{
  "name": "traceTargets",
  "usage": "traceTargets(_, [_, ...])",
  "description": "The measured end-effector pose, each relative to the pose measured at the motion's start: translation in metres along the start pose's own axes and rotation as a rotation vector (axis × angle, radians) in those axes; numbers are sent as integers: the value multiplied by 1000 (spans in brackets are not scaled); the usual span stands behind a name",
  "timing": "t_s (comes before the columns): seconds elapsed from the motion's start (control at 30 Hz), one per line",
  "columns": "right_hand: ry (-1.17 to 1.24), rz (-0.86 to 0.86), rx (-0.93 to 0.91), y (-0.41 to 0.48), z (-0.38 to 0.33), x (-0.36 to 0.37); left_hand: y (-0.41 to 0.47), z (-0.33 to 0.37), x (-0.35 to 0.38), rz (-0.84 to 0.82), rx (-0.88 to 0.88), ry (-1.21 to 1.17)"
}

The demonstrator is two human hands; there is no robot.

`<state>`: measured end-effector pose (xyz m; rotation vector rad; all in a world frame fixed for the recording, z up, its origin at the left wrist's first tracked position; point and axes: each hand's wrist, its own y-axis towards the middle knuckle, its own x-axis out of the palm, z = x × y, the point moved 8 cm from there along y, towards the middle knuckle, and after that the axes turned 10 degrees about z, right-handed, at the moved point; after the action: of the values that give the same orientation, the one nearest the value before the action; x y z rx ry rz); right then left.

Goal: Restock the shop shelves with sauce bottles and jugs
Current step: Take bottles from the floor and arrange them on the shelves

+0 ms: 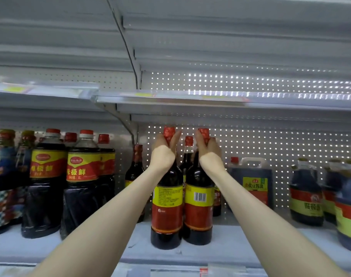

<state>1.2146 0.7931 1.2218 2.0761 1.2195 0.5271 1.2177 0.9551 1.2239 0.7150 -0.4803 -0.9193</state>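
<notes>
Necks hidden: left grip (163, 149) clamps left bottle (166, 198), right grip (208, 149) clamps right bottle (199, 198), both standing on white shelf (21, 249); jugs (348, 216) right of them blurry.

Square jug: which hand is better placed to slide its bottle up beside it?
Right. The right hand grips the right bottle, which stands nearer the jug; the left hand holds the left bottle, on the far side.

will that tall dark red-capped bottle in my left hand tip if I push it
Likely tippy: the tall dark red-capped sauce bottle is narrow, and the left hand grips it high at the neck. It looks full, so probably heavy. Its glossy shoulder may be slippery.
</notes>
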Motion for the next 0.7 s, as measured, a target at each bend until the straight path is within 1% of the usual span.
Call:
traceTargets(0.13, [-105,-20,-3,3,4,11,1,-10,4,-59,-21,-4])
traceTargets(0.23, [-126,-8,5,2,6,13,-13,-10,-2,-107,-12,74])
traceTargets(0.3, [-158,-17,7,0,4,14,-27,-14,-6,-149,-27,83])
traceTargets(0.4, [-210,-27,23,-6,7,13,-42,-23,-16,-158,-63,73])
traceTargets(0.53, [-193,-50,50,-31,18,3,-64,-46,-22,-258,-128,50])
traceTargets(0.6, [-177,-1,17,-48,17,-8,-77,-60,-25,-320,-188,-5])
traceTargets(0.7, [-106,102,-148,-87,4,-22,-89,-74,-32,-341,-264,-59])
